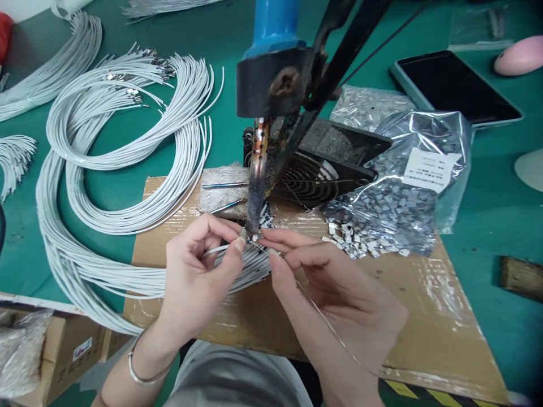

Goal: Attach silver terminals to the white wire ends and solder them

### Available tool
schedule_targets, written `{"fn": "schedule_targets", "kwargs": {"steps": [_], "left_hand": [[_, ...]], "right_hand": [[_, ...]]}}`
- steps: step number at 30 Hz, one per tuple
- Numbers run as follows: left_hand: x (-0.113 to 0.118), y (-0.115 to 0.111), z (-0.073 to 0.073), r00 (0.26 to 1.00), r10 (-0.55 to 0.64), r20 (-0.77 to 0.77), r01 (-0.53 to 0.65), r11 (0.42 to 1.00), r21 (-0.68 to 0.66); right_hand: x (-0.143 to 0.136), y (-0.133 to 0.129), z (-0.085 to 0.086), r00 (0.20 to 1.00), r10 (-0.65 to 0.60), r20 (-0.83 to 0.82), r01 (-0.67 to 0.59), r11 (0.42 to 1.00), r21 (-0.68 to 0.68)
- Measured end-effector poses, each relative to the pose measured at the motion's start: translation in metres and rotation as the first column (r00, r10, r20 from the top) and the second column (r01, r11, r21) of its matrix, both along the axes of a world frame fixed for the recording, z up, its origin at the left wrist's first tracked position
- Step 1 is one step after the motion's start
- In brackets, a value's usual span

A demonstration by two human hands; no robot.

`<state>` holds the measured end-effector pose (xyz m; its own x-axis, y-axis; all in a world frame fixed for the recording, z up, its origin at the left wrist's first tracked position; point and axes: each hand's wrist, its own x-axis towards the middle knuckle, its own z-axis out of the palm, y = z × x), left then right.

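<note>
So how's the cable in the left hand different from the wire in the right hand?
The cable is white; the wire looks silvery grey. The cable is thicker than the wire. The left hand pinches the cable, the right hand the wire. Both are held close to the iron.

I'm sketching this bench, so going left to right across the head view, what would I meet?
White cable coil, left hand, soldering iron, right hand, dark-screened phone, pink rounded object.

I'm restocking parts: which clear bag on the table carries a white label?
The big bag beyond the right hand, silvery pieces at its near edge: it shows a label; the other bags don't.
</note>
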<state>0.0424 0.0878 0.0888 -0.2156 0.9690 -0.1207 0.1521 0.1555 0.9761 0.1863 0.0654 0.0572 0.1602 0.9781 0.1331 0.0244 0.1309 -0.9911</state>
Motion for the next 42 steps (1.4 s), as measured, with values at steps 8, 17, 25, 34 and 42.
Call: {"fn": "schedule_targets", "kwargs": {"steps": [8, 17, 25, 34, 42], "left_hand": [[-0.0002, -0.001, -0.0011, 1.0, 0.003, 0.0, -0.003, 1.0, 0.008], [-0.0001, 0.001, -0.0002, 1.0, 0.0, 0.005, 0.0, 1.0, -0.005], [0.0007, 0.0017, 0.0008, 1.0, -0.004, 0.02, 0.004, 1.0, 0.003], [-0.0001, 0.001, -0.0004, 1.0, -0.004, 0.023, 0.004, 1.0, 0.003], [-0.0002, 0.0009, -0.0003, 1.0, -0.008, 0.015, 0.008, 1.0, 0.0]], "right_hand": [[-0.0003, 0.0003, 0.0005, 1.0, 0.0, 0.004, 0.0, 1.0, 0.002], [0.0003, -0.0001, -0.0013, 1.0, -0.002, 0.007, 0.002, 1.0, -0.002], [-0.0012, -0.0001, 0.0, 1.0, -0.025, 0.001, 0.025, 1.0, -0.015], [-0.0013, -0.0015, -0.0016, 1.0, -0.018, -0.004, 0.018, 1.0, -0.015], [-0.0008, -0.0003, -0.0028, 1.0, -0.017, 0.013, 0.017, 1.0, 0.025]]}}
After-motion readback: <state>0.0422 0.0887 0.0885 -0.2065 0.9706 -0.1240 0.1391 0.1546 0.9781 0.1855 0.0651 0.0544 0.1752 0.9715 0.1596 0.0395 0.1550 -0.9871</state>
